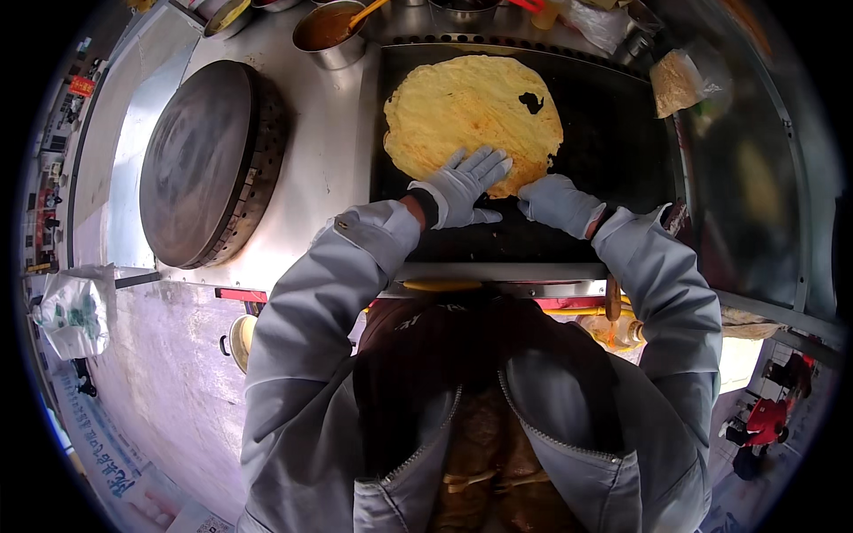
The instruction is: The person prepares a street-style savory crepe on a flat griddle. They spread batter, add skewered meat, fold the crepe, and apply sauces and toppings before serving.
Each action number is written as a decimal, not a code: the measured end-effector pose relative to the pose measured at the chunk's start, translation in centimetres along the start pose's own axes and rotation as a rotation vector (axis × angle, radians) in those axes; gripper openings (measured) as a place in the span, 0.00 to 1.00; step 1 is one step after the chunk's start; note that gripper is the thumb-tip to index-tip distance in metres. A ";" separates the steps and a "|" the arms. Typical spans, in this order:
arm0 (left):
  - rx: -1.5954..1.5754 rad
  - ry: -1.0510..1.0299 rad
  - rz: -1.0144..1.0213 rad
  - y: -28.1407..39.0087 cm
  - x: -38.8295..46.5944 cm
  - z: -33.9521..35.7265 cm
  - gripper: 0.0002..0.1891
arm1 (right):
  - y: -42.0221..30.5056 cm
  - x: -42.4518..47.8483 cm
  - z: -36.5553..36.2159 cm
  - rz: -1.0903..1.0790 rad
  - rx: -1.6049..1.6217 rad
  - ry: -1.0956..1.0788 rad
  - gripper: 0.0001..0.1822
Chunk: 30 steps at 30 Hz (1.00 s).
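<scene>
A large round thin pancake [466, 113], yellow with browned patches, lies on the black flat griddle [613, 146]. Near its upper right is a ragged hole, and the right edge is torn. My left hand [463, 186], in a white glove, rests palm down on the pancake's near part, its fingers spread and its thumb over bare griddle. Also gloved, my right hand [560, 203] is at the near right edge with its fingers curled together, pinching the pancake's rim. The fingertips' underside is hidden.
Left of the griddle stands a round crepe plate [196, 163] on a perforated base. Behind are a metal pot of brown sauce [330, 33] and other containers. A bag of crumb-like food [676, 83] sits at the back right. A wooden handle [612, 298] hangs at the front edge.
</scene>
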State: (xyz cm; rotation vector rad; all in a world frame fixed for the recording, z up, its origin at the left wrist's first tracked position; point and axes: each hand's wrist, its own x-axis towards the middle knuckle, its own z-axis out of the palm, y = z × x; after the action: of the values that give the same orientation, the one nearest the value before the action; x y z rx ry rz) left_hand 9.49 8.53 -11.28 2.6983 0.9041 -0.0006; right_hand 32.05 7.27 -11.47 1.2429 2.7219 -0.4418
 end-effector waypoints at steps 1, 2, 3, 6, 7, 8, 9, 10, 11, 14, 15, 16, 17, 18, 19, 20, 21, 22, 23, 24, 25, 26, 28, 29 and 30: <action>0.001 0.002 -0.002 0.0 0.0 0.0 0.46 | -0.1 -0.1 0.0 -0.008 -0.008 0.024 0.11; 0.005 0.007 0.002 0.1 -0.1 0.1 0.46 | -0.1 -0.2 0.1 -0.016 -0.016 0.048 0.11; 0.011 0.014 0.003 0.0 -0.1 0.1 0.46 | -0.2 -0.2 0.1 -0.011 -0.019 0.042 0.11; 0.019 0.017 -0.001 0.1 -0.2 0.0 0.45 | -0.4 -0.2 -0.3 0.004 -0.003 0.021 0.11; 0.020 0.015 -0.003 0.1 -0.2 0.0 0.45 | -0.5 -0.2 -0.6 0.007 0.020 0.011 0.11; 0.017 0.013 -0.005 0.2 -0.2 -0.1 0.45 | -0.6 -0.2 -0.7 0.011 0.044 0.001 0.11; 0.014 0.011 -0.005 0.1 -0.2 -0.1 0.45 | -0.6 -0.3 -0.6 0.011 0.039 0.020 0.10; 0.012 0.010 -0.005 0.1 -0.1 -0.1 0.45 | -0.6 -0.4 -0.5 0.011 0.035 0.038 0.10; 0.001 0.013 0.003 0.1 -0.1 0.0 0.45 | -0.5 -0.6 -0.3 0.011 0.030 0.057 0.10; -0.011 0.030 0.011 -0.1 -0.1 0.1 0.44 | -0.7 -0.6 0.1 0.022 -0.016 0.076 0.09; -0.004 0.040 0.014 -0.1 -0.1 0.2 0.44 | -0.7 -0.7 0.2 0.013 -0.025 0.093 0.09; 0.004 0.049 0.017 -0.1 -0.2 0.3 0.44 | -0.8 -0.7 0.2 0.005 -0.035 0.110 0.09; 0.000 0.054 0.018 -0.1 -0.2 0.5 0.44 | -0.9 -0.7 0.2 -0.004 -0.044 0.127 0.09; 0.000 0.058 0.018 -0.1 -0.2 0.6 0.44 | -0.8 -0.7 0.3 -0.006 -0.037 0.134 0.09; 0.000 0.063 0.018 -0.2 -0.2 0.6 0.44 | -0.8 -0.7 0.5 -0.009 -0.030 0.141 0.09; 0.003 0.062 0.017 -0.2 -0.2 0.7 0.44 | -0.7 -0.7 0.6 -0.012 -0.024 0.148 0.09; 0.005 0.060 0.015 -0.2 -0.2 0.6 0.44 | -0.7 -0.7 0.6 -0.010 -0.025 0.142 0.09; 0.007 0.058 0.012 -0.1 -0.2 0.5 0.44 | -0.7 -0.7 0.7 -0.008 -0.027 0.136 0.10; 0.002 0.053 0.012 -0.1 -0.2 0.4 0.43 | -0.7 -0.7 0.7 -0.006 -0.028 0.129 0.10; -0.004 0.049 0.013 -0.1 -0.2 0.2 0.43 | -0.7 -0.8 0.7 0.000 -0.022 0.128 0.10; -0.010 0.045 0.013 0.0 -0.2 0.1 0.43 | -0.8 -0.8 0.6 0.007 -0.017 0.126 0.10; 0.005 0.043 0.017 -0.1 -0.2 0.2 0.43 | -0.8 -0.8 0.6 0.013 -0.012 0.124 0.10; 0.036 0.038 0.027 -0.2 -0.2 0.4 0.42 | -0.7 -0.7 0.4 0.119 0.208 -0.010 0.10; 0.025 0.046 0.028 -0.2 -0.1 0.5 0.43 | -0.6 -0.7 0.3 0.173 0.317 -0.078 0.11; 0.014 0.053 0.028 -0.2 -0.1 0.5 0.43 | -0.7 -0.6 0.0 0.185 0.321 -0.096 0.11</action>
State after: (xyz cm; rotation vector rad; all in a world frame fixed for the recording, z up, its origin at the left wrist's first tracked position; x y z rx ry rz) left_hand 9.30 8.50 -11.78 2.7356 0.8845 0.0704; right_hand 31.93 6.36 -11.22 1.4872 2.4939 -0.9161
